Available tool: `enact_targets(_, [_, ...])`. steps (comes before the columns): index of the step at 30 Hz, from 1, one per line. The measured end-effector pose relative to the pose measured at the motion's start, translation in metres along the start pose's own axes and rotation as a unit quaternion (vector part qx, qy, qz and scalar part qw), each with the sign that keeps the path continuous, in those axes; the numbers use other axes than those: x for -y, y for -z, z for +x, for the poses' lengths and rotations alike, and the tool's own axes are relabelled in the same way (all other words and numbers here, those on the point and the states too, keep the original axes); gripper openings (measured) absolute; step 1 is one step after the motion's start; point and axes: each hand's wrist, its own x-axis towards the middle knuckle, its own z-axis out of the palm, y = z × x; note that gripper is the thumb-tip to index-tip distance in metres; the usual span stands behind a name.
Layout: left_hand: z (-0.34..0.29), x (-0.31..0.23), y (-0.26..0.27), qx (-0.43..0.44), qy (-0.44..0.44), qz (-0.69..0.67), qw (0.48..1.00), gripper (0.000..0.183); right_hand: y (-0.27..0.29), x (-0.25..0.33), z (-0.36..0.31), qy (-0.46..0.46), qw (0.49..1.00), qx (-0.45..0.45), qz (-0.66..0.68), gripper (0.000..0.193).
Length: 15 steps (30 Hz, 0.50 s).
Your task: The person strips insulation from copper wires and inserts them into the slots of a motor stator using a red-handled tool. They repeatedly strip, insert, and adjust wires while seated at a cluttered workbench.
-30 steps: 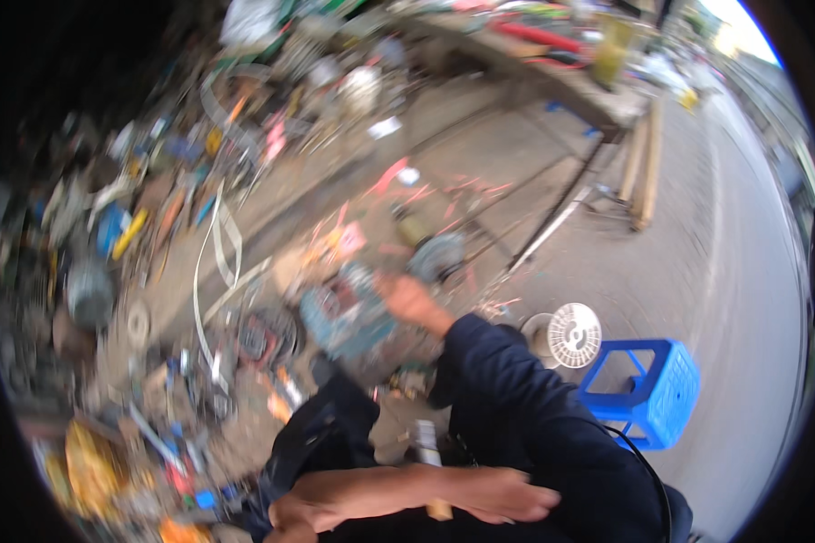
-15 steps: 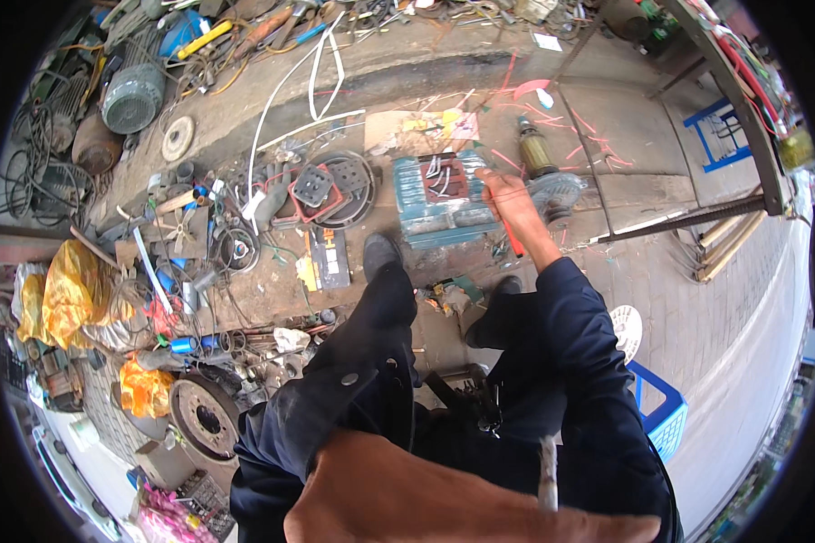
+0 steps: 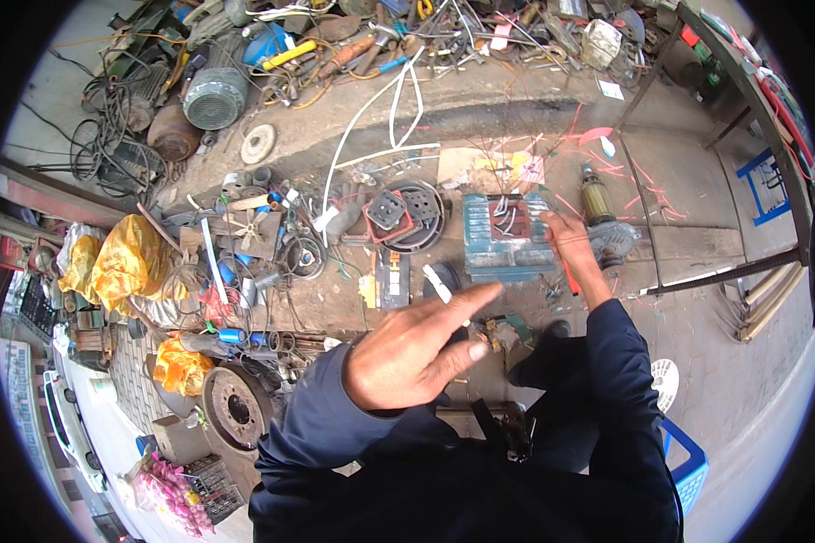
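a roadside repair is under way on a concrete floor, where a worn blue-green motor housing (image 3: 507, 257) sits ahead of the person's feet, its top opening uncovered and pale leads (image 3: 509, 217) poking out. the right hand (image 3: 573, 240) is closed around what looks like a red-handled tool (image 3: 571, 281) at the housing's right edge; whether it also grips a lead cannot be told. the left hand (image 3: 421, 348), nearer the camera, has its index finger stretched out, a white stick (image 3: 437, 283), apparently a cigarette, seemingly lodged between its fingers.

the job appears partway along: the opening is exposed and the leads are out, but their ends look loose and no cover is on. a copper-toned rotor (image 3: 596, 201) lies apart, beyond the right hand.

room is tightest on the right, where a rounded grey part (image 3: 614, 241) sits close to the wrist. a black round pan (image 3: 433, 237) stands left of the housing, a gap between them; cardboard (image 3: 455, 167) lies behind, before a concrete step (image 3: 507, 101). boots (image 3: 560, 329) bound the near side.
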Motion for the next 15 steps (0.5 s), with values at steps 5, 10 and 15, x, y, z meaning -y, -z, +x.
enact_targets(5, [-0.020,-0.025,0.008,0.090,-0.196,-0.321,0.922,0.091,0.003,-0.014,0.008,0.006,1.000,-0.021,-0.002,0.035])
enact_targets(10, [-0.088,-0.075,0.000,0.073,-0.422,-0.430,0.794,0.124,0.011,-0.029,0.023,-0.019,0.999,-0.009,0.033,0.034])
enact_targets(15, [-0.144,-0.098,-0.006,-0.048,-0.457,-0.369,0.808,0.138,0.013,-0.046,0.043,-0.056,0.997,-0.012,0.051,0.033])
